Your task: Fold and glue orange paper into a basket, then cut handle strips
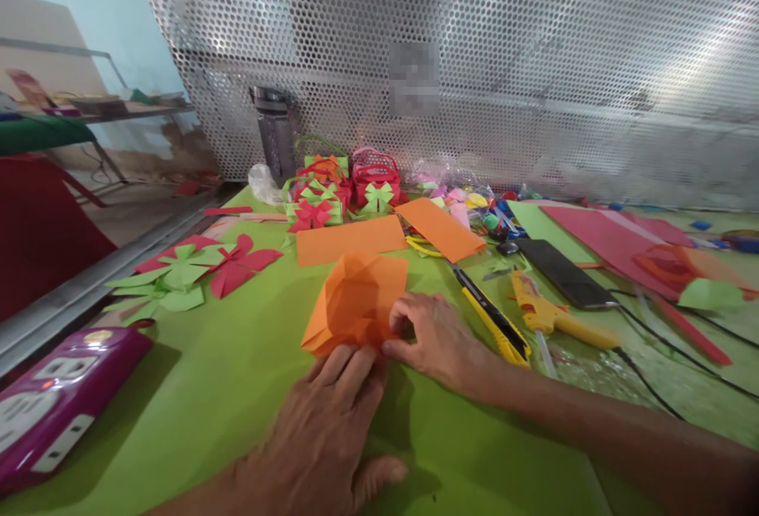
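Observation:
A folded piece of orange paper [356, 295] stands partly raised in the middle of the green table, with creases at its left corner. My left hand [335, 413] presses the paper's near edge with its fingertips, the fingers stretched out and the thumb spread to the right. At the lower right corner, my right hand [436, 338] pinches the paper between thumb and forefinger. Behind it lie a flat orange strip [349, 239] and another orange sheet [442, 229]. A yellow and black utility knife [492, 318] is just beyond my right hand.
A yellow glue gun [554, 317] and a black phone [563, 273] lie at right with cables. Small paper bags with bows [320, 200] and a water bottle [276, 137] stand at the back. Paper petals [178, 275] and a purple power strip [71, 397] occupy the left.

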`<control>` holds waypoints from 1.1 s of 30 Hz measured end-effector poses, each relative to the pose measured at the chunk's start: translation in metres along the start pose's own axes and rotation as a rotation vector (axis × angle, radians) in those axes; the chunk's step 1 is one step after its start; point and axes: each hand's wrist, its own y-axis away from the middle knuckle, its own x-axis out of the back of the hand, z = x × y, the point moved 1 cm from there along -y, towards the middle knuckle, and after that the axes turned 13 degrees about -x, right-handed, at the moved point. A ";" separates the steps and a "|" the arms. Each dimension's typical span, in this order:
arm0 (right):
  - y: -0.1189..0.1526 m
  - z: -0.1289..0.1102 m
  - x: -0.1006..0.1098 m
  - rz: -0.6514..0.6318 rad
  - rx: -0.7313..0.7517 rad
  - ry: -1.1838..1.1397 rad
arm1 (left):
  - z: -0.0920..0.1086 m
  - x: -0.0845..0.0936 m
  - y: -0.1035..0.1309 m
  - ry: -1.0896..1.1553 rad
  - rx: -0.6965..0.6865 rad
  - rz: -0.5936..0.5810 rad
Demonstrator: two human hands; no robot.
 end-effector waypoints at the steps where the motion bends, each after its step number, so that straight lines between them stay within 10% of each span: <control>1: 0.000 0.000 0.000 0.001 -0.002 -0.015 | 0.000 0.000 0.000 0.004 0.000 -0.006; 33: 0.000 0.004 0.005 -0.065 -0.019 -0.038 | 0.002 0.006 0.004 -0.064 0.002 0.031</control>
